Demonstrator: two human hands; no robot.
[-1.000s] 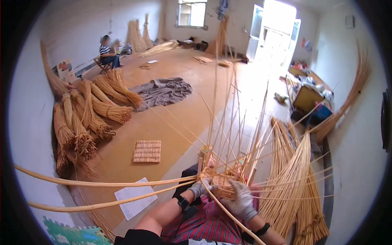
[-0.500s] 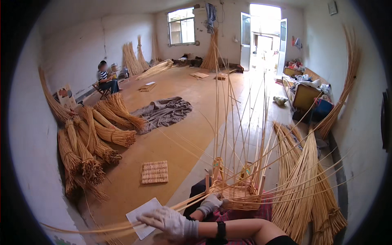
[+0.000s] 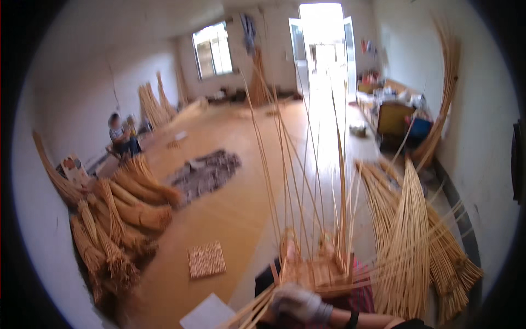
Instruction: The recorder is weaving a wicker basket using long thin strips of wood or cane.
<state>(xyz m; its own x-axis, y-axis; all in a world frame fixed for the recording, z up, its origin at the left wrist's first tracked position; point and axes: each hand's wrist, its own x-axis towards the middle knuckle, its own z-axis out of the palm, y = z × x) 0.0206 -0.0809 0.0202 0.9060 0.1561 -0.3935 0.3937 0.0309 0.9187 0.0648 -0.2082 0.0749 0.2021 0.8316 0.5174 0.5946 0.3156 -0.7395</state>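
On my lap, over pink-and-dark plaid cloth [image 3: 361, 282], rests a partly woven wicker basket [image 3: 312, 274] with long upright rods [image 3: 287, 186] rising from its sides. Across its near left corner lies my right hand [image 3: 298, 303], in a pale glove, with a dark band [image 3: 353, 319] at the wrist. Its fingers are smeared by motion, so their grip is unclear. Several loose wicker rods [image 3: 255, 310] fan out beside it toward the lower left. My left hand cannot be made out apart from the blur under and beside the right one.
Left stand tied wicker bundles [image 3: 118, 263]; right lies a large spread of rods [image 3: 405, 247]. A square woven panel [image 3: 206, 260] and a white sheet [image 3: 207, 313] are on the floor, with a dark cloth [image 3: 205, 175] beyond. A person [image 3: 125, 137] sits far left.
My right hand has come in from the lower left to the basket's near corner. The view has tilted and shifted, and the loose rods now bunch closer to the basket.
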